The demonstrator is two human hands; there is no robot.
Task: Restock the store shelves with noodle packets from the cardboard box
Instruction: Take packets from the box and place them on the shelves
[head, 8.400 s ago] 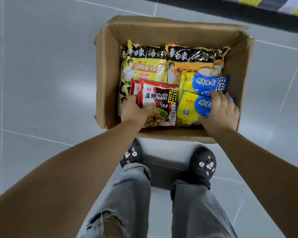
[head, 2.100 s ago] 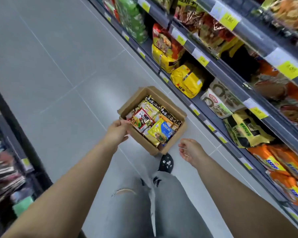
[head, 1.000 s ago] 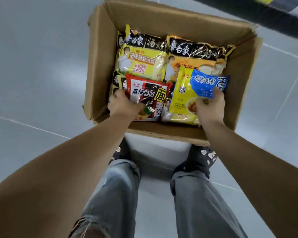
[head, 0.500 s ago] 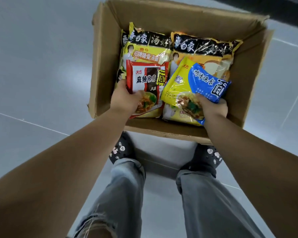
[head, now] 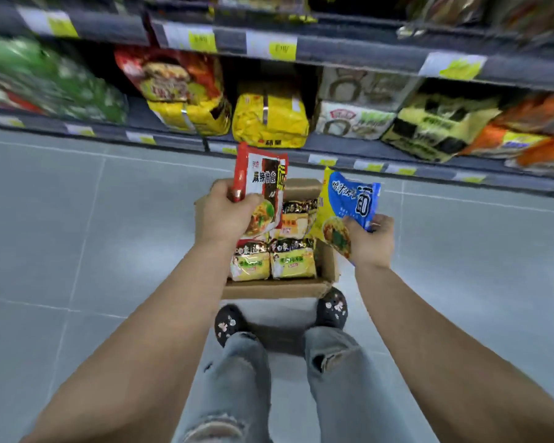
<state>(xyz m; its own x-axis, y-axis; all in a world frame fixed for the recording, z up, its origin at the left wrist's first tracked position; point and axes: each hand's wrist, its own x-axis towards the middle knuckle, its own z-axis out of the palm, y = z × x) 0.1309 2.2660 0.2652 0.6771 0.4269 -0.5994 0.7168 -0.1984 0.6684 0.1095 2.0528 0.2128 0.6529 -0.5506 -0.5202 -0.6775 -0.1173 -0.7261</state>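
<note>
Store shelves (head: 349, 145) stand at 12 o'clock. Left hand (head: 224, 215) grips a red packet (head: 263, 183), right hand (head: 371, 241) a blue packet (head: 349, 196), neither shelved yet; yellow packets (head: 291, 259) wait in the cardboard box (head: 269, 287).

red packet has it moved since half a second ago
Yes. The left hand has lifted the red packet up out of the box; its top now shows past the box's far wall.
</note>
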